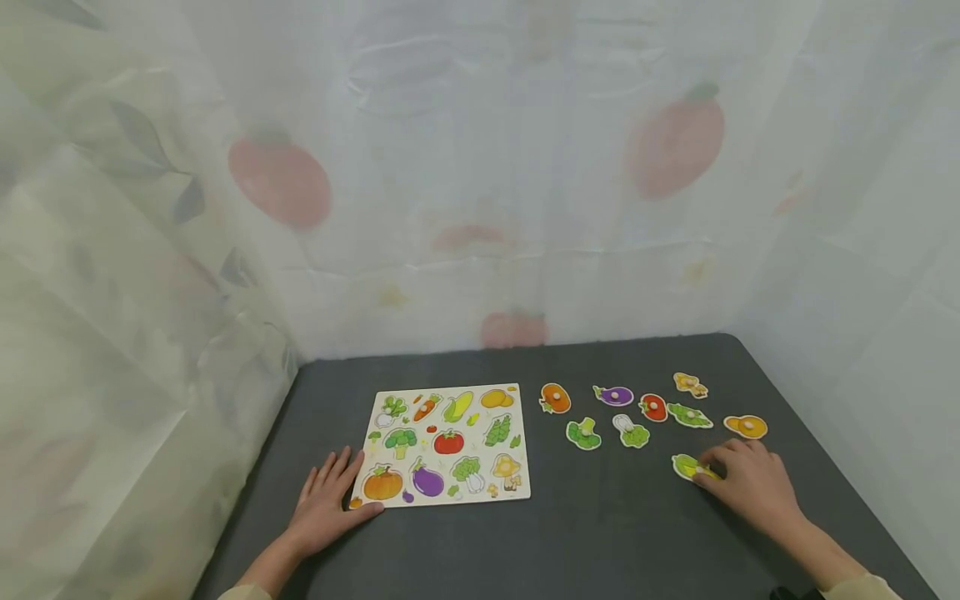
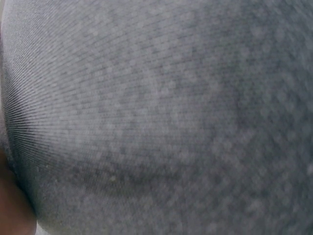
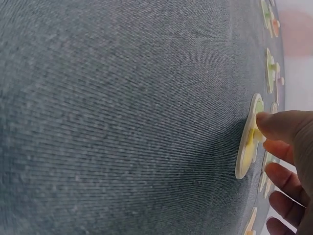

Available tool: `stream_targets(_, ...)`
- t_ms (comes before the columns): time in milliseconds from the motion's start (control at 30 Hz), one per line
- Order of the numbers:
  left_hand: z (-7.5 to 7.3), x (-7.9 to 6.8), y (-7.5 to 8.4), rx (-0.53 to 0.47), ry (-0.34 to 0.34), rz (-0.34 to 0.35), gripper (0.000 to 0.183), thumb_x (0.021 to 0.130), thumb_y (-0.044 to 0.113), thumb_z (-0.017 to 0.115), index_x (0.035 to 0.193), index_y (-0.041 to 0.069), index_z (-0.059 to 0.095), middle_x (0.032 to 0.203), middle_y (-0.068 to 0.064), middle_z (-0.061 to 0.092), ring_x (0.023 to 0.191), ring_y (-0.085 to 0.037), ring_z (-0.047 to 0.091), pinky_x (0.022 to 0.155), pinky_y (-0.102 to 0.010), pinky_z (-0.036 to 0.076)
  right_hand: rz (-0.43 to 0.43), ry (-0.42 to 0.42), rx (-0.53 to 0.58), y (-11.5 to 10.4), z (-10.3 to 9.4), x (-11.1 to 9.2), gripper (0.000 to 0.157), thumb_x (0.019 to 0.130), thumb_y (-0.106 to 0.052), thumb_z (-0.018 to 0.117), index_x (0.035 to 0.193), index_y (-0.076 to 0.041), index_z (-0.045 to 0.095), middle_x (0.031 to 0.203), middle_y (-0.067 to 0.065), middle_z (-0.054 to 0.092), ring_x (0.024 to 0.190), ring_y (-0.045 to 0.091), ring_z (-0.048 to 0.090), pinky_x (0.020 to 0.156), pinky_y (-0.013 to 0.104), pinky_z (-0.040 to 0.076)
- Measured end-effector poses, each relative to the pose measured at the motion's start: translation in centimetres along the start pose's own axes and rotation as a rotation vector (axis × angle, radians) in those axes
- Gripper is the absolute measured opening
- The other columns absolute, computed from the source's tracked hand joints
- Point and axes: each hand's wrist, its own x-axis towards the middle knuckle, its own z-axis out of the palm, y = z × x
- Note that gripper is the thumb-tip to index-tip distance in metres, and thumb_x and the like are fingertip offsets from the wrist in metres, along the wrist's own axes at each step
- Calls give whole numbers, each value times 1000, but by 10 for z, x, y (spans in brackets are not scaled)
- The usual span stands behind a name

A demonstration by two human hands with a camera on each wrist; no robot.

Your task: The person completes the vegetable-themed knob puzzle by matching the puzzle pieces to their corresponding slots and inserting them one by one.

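The right hand [image 1: 753,483] pinches, between thumb and index finger, the small knob [image 3: 259,135] of a flat, yellow-and-green corn-shaped puzzle piece [image 1: 683,465]; its other fingers are loosely bent, and whether the piece is slightly raised or lies on the dark grey ribbed cloth [image 1: 585,533] I cannot tell. The left hand [image 1: 326,504] lies with its fingers spread, thumb and index finger at the near-left corner of a cream rectangular board [image 1: 477,454] printed with colourful vegetables, which stretches away to that hand's right. Just beyond the right hand is an orange-yellow, potato-like piece [image 1: 746,427]. Farther out from it and to its left are a green pea-pod piece [image 1: 688,415], a yellow mushroom piece [image 1: 690,384] and a red tomato piece [image 1: 653,407]. Between the two hands, past the board's right edge, sit a green-and-white cabbage piece [image 1: 633,433], a purple eggplant piece [image 1: 617,396], a green broccoli piece [image 1: 583,433] and an orange pumpkin-like piece [image 1: 555,398].
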Motion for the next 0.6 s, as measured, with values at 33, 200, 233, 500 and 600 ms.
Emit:
stream_targets(33,0,0,0,0,0,0,109,83,74,68,164,13,28,167,-23,19,153,-47,8,118,-68,-1,3,3,-1,0,0,0,19,75,-35,90,85,-24,78,92,2,67,94,37,58,69,58,42)
stream_targets(200,-1,-1,1,-8,-4,-4,109,83,73,69,164,13,28,167,-23,18,153,-48,7,118,-68,-2,10,15,-1,-1,-1,-1,17,76,-35,89,82,-25,77,89,0,66,93,37,58,68,56,42)
stream_targets(233,-1,-1,2,-10,-4,-3,108,83,73,69,164,13,28,167,-23,18,153,-48,7,118,-68,-2,12,13,0,-1,-1,-1,16,76,-35,89,81,-25,77,89,0,66,93,37,58,68,56,42)
stream_targets(500,0,1,0,-3,-2,5,108,83,73,68,164,13,28,168,-22,18,153,-47,8,118,-68,-1,28,5,4,-1,0,-1,14,77,-33,89,79,-24,77,89,2,67,97,41,58,70,58,42)
stream_targets(600,0,0,0,-8,-8,1,108,83,73,68,164,13,28,168,-21,18,153,-47,7,118,-67,-1,31,10,0,-2,-1,-1,14,77,-32,89,79,-24,77,87,1,66,97,41,58,70,59,43)
